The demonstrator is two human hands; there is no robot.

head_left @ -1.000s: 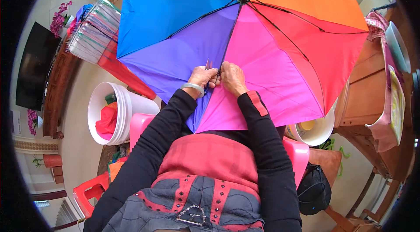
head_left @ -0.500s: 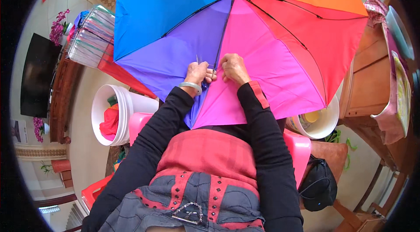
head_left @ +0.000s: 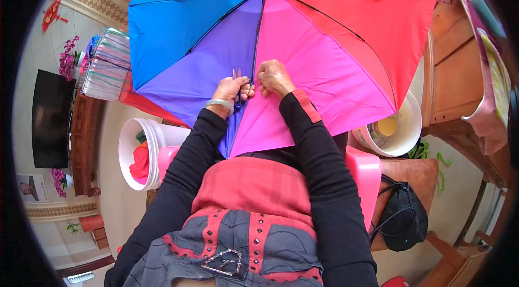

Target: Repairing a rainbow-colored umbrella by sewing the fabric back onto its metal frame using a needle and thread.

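A rainbow umbrella (head_left: 308, 54) lies spread over my lap, its ribbed inner side facing up. My left hand (head_left: 229, 91), with a pale bangle at the wrist, is closed around a pair of scissors (head_left: 236, 73). Their blades point up over the purple panel, and dark blue shows at the handle below the fingers. The same fingers touch a thin black rib (head_left: 255, 49) at the purple and pink seam. Just right of that rib, my right hand (head_left: 274, 77) has its fingers pinched together over the pink panel. Whatever they hold is too small to make out.
To the left stand stacked white buckets (head_left: 155, 152) with red cloth inside. Another white bucket (head_left: 412, 124) is at the right, partly under the canopy. A black drawstring bag (head_left: 401, 216) rests on a brown surface. Wooden furniture (head_left: 454, 65) stands far right. I sit on a pink seat (head_left: 363, 176).
Umbrella and hands appear a little further left in the view, as the whole scene has shifted. The scissor blades show more clearly now. Both hands stay at the same rib.
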